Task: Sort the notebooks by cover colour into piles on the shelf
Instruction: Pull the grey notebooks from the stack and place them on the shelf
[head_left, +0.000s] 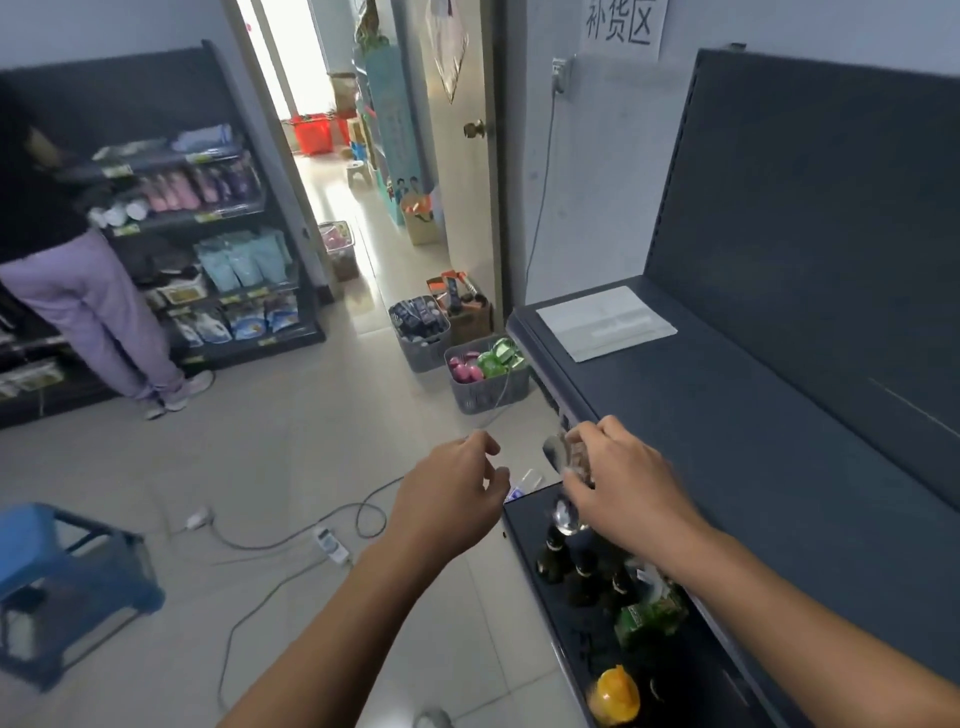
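Notebooks: none clearly in view. Only candidate is the pale flat sheet or booklet (605, 322) at the far end of the grey shelf (779, 441), long axis running across the shelf, forward and slightly right of both your hands. Can't tell if it's a notebook.

Your right hand (621, 480) is nearer to it, hovering at the shelf's front edge, fingers curled around something small and shiny. Too blurred to identify. Your left hand (457, 488) hangs over the floor beside the shelf, fingers loosely curled, holding nothing I can see.

Containers:
- lower tray (524, 525) under your right hand: dark bottles (582, 571), a green pack, an orange cap
- grey basket (488, 389) on the floor: pink and green packs
- basket behind it (421, 332): dark packs

My read: sorting not started, no piles on the shelf.
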